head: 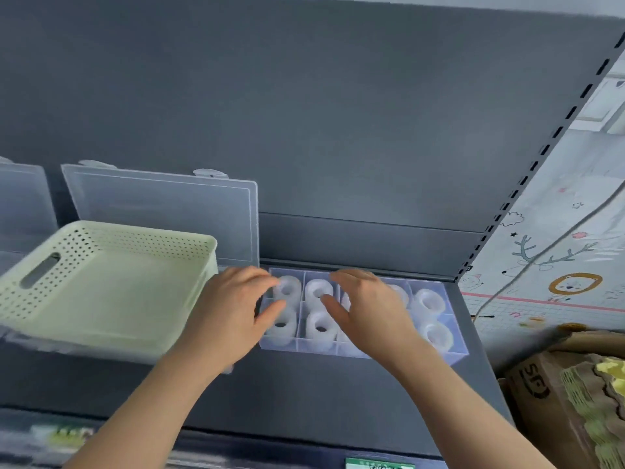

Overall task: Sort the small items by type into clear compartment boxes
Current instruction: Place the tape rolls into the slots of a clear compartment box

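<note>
A clear compartment box [453, 346] lies on the dark grey shelf, with a white tape roll [429, 301] in each visible compartment. My left hand [233, 309] hovers over the box's left end, fingers spread and loosely bent near the leftmost rolls [287, 289]. My right hand [365, 306] is over the middle compartments, fingers extended and hiding some rolls. Neither hand visibly grips anything. A pale green perforated basket [101, 282] stands to the left, and no items show inside it.
An open clear lid [162, 211] leans against the shelf's back panel behind the basket. Another clear box [23, 204] is at far left. A cardboard box [558, 390] sits on the floor mat at right. The shelf's front edge [304, 445] carries a green label.
</note>
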